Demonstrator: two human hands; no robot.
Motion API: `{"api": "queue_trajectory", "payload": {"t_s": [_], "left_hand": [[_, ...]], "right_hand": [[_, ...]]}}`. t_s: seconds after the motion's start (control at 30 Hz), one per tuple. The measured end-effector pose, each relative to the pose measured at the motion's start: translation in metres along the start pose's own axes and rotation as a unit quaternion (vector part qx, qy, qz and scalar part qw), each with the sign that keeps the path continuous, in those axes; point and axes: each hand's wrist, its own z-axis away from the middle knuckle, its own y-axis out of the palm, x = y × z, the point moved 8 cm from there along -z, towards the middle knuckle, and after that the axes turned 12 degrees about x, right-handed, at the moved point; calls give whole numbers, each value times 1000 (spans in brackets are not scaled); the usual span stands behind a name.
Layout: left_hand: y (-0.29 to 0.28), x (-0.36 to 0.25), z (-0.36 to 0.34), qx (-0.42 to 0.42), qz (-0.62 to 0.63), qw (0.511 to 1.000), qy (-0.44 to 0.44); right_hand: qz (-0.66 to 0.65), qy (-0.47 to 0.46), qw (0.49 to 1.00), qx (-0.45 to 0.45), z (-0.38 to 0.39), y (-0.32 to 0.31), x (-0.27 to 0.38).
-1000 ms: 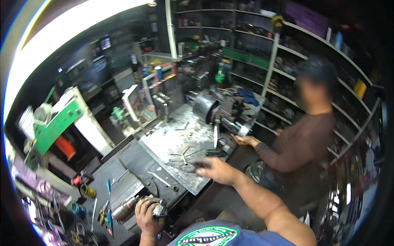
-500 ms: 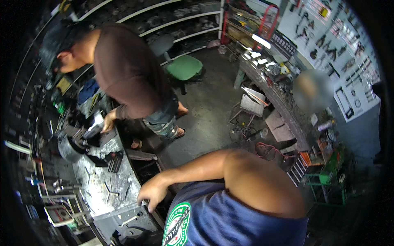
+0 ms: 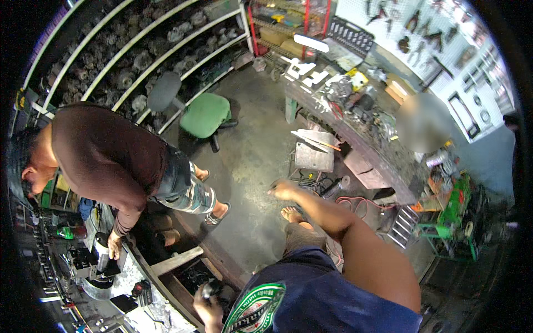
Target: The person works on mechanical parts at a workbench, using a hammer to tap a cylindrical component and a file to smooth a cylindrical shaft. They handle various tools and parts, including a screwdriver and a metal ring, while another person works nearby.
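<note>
My right hand [image 3: 284, 190] is held out over the floor, in front of the legs. Its fingers look closed, and a small dark bit shows at their tips, too small to name. Low in the picture, beside the bench's open lower compartment, my left hand [image 3: 207, 304] is curled around a dark rounded object [image 3: 212, 288], partly hidden and hard to make out. To its left lies the metal-topped workbench [image 3: 130, 267]. On that bench are a black power tool with a battery-like block [image 3: 142, 292] and a flat black plate [image 3: 123, 303].
At the left a co-worker [image 3: 105, 150] bends over the bench, one hand [image 3: 115, 244] on a dark machine part. A green chair [image 3: 205, 115], a small stool [image 3: 315, 155] with papers, a red hose [image 3: 363, 201] and a cluttered bench [image 3: 355, 130] stand around the floor.
My right hand has left the bench and swung right over the floor. My left hand has come into view with the dark object. The view has turned right; the co-worker appears further left.
</note>
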Motion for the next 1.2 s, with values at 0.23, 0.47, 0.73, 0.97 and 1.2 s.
{"api": "queue_trajectory", "payload": {"t_s": [0.23, 0.47, 0.73, 0.97, 1.2], "left_hand": [[129, 103, 59, 192, -103, 923, -317], [159, 110, 189, 381, -140, 776, -483], [179, -15, 86, 218, 4, 840, -498], [196, -13, 93, 198, -1, 887, -418], [169, -2, 167, -218, 455, 812, -293]], "right_hand": [[80, 237, 954, -164, -145, -117, -234], [151, 56, 953, -257, -247, -164, -282], [309, 146, 934, -105, -239, -161, -286], [289, -17, 957, -26, -56, -129, -98], [-67, -253, 927, 270, 216, 62, 151]]}}
